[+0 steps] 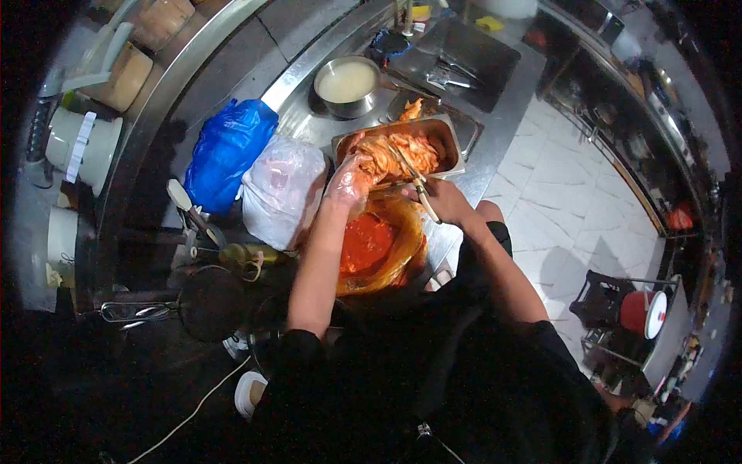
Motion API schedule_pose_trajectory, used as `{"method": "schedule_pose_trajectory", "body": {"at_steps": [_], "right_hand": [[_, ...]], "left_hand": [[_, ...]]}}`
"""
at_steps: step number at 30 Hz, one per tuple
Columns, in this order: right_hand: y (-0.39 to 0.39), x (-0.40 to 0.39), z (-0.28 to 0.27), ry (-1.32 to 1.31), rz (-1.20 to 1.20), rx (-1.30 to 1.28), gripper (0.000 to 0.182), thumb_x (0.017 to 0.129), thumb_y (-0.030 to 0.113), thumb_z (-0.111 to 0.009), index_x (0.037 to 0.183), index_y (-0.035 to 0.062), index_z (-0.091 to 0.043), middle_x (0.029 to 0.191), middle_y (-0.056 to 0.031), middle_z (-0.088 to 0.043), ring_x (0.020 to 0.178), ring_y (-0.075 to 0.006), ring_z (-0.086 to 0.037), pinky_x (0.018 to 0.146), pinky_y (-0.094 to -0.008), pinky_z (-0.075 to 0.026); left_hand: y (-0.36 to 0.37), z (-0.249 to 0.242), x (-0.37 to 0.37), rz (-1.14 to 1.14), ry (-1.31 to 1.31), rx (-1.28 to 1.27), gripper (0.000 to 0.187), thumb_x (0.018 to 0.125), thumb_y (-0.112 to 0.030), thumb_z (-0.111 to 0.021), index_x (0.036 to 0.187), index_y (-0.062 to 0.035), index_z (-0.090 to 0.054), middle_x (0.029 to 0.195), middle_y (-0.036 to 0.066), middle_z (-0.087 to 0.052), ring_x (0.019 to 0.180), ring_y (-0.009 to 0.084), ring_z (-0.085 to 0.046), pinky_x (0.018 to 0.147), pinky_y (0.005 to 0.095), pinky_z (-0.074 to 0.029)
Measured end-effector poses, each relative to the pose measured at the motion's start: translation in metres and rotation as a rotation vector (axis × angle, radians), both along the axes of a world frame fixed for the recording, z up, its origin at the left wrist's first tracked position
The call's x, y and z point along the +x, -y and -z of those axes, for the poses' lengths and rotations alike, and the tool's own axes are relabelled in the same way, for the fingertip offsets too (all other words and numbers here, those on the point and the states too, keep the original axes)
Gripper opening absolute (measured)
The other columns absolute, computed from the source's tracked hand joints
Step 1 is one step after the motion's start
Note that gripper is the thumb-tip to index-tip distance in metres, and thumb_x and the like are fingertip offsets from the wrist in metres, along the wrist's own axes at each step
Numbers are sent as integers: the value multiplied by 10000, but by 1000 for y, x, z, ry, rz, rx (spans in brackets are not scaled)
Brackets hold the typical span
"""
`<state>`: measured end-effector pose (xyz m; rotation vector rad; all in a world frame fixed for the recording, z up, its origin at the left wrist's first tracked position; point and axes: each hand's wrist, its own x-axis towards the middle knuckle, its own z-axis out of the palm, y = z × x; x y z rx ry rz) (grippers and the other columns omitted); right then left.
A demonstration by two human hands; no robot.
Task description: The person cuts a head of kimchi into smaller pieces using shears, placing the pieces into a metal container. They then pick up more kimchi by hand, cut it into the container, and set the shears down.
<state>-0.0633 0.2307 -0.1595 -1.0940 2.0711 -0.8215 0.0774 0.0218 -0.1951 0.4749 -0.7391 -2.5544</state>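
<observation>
Clearly, our gloved left hand (349, 182) pinches limp, slippery kimchi (398, 155) over the metal tray (454, 147); our right hand (442, 199) grips scissors (413, 179).

Tray (450, 131) behind bag (384, 241); bowl (347, 82) behind tray; 2 bags (255, 166) left of it.

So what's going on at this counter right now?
A person works over a steel tray of orange-red kimchi-like cabbage. The left hand, in a clear plastic glove, grips the cabbage while the right hand works scissors into it. A bag of red sauce sits open just below.
</observation>
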Motion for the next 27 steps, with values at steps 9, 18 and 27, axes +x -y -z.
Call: {"method": "schedule_pose_trajectory", "body": {"at_steps": [9, 18, 27], "right_hand": [[-5, 17, 17, 135, -2, -45, 793, 783, 683, -710, 1061, -57, -651, 1002, -263, -678, 1002, -400, -658, 893, -451, -500], [1, 20, 16, 53, -17, -5, 781, 841, 705, -645, 968, -65, -673, 889, -264, -683, 866, -383, -670, 814, -463, -500], [9, 26, 39, 105, 77, -71, 844, 860, 760, -551, 924, -71, -684, 817, -318, -659, 854, -473, -657, 801, -497, -499]], "left_hand": [[20, 48, -19, -125, 238, -25, 367, 914, -125, -676, 1265, -67, -590, 1221, 62, -649, 1139, 214, -613, 954, 417, -515], [1, 12, -9, -240, 263, -397, 346, 935, -129, -665, 1258, -28, -593, 1162, 54, -655, 1072, 149, -615, 929, 312, -505], [1, -12, -7, -116, 433, -573, 304, 944, -100, -640, 1233, -15, -599, 1119, 75, -678, 1017, 181, -655, 868, 328, -555]]}}
